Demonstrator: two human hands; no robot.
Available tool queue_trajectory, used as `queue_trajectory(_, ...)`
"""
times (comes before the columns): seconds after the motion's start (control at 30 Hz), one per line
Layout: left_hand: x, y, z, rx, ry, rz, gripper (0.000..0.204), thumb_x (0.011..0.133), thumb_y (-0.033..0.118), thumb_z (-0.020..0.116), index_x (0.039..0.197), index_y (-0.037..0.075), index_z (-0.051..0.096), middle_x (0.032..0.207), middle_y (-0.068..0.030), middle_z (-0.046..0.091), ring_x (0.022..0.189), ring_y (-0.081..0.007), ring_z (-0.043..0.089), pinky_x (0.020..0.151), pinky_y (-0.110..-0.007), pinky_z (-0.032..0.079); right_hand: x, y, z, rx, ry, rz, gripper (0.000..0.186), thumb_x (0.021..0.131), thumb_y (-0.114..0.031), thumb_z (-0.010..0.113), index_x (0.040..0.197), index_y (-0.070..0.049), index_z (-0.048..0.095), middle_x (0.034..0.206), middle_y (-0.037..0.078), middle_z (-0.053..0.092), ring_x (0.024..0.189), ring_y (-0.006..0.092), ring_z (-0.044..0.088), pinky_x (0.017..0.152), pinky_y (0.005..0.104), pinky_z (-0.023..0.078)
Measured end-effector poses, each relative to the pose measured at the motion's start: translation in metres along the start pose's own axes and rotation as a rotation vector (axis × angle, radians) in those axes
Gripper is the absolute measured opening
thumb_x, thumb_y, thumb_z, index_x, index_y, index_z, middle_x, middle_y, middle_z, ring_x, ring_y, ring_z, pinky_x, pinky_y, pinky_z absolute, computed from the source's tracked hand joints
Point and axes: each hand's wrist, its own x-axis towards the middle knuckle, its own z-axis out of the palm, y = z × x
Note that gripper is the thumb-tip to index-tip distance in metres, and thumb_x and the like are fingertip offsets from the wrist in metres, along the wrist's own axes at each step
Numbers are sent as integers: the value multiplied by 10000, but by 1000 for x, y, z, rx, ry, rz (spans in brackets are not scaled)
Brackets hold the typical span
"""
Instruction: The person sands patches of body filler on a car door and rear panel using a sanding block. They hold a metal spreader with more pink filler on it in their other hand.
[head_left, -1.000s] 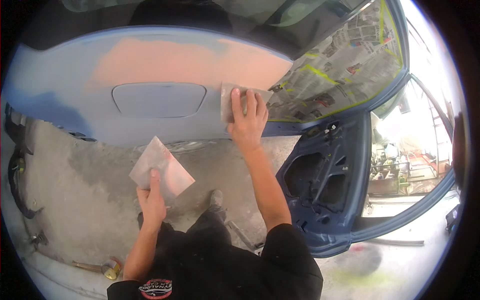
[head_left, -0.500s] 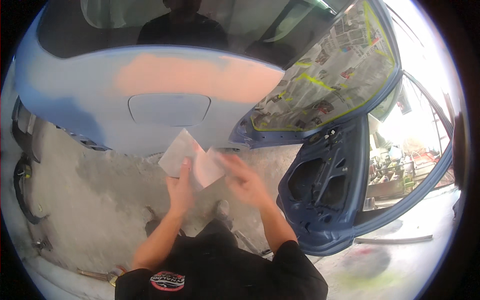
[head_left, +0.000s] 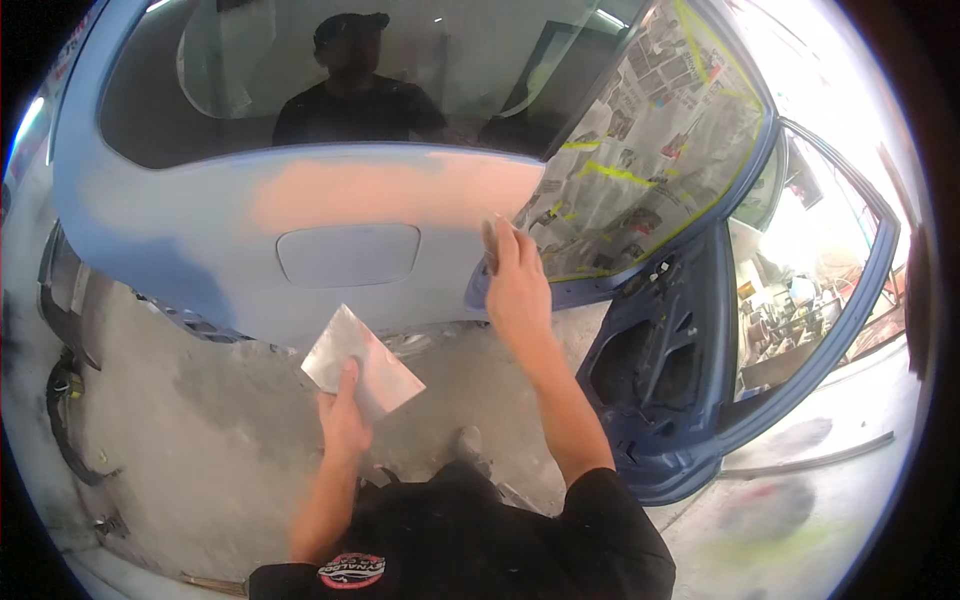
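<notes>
My left hand (head_left: 345, 415) grips a thin, pale square mixing board (head_left: 375, 375) from below, with its thumb lying on top. Pinkish smears mark the board's right side. Raised ahead, my right hand (head_left: 520, 285) is closed on a thin grey spreader (head_left: 490, 245), its edge by the right end of a salmon-pink patch (head_left: 380, 195). That patch runs across the blue-grey car body panel (head_left: 210, 235) beneath a dark window (head_left: 230, 110). A rounded fuel flap (head_left: 350, 258) sits just under the patch. Whether the spreader touches the panel I cannot tell.
Newspaper masking (head_left: 650, 170) with yellow tape covers the door opening. To the right the stripped car door (head_left: 660, 360) hangs open. Dark trim pieces (head_left: 70, 400) lie at the left on the concrete floor (head_left: 200, 420). Cluttered shelving (head_left: 790, 300) shows beyond the door frame.
My right hand has moved from beside the board, forward and up to the pink patch's right end. The left hand with the board has shifted slightly down and left, and the view has tilted up.
</notes>
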Motion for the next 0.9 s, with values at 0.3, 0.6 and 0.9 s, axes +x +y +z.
queue_trajectory(0.3,-13,4,-8,23,-27,9,366,983,207,618,1269,-14,557,1187,-65,622,1062,-161,592,910,-333,481,57,-69,42,-352,102,-51,472,881,-139,537,1339,-31,504,1174,144,530,1077,341,526,881,521,429)
queue_trajectory(0.6,-13,5,-11,2,-33,11,354,986,207,614,1254,-19,567,1179,-72,629,1051,-159,600,896,-330,489,64,-51,44,-484,79,74,487,883,-167,546,1353,-49,495,1166,144,537,1044,331,547,814,512,461)
queue_trajectory(0.9,-14,4,-4,3,-36,1,338,982,196,618,1256,3,571,1166,-70,634,1033,-163,613,876,-331,503,67,37,4,-418,124,309,405,872,-143,570,1265,-73,505,1157,149,543,1065,364,572,790,531,496)
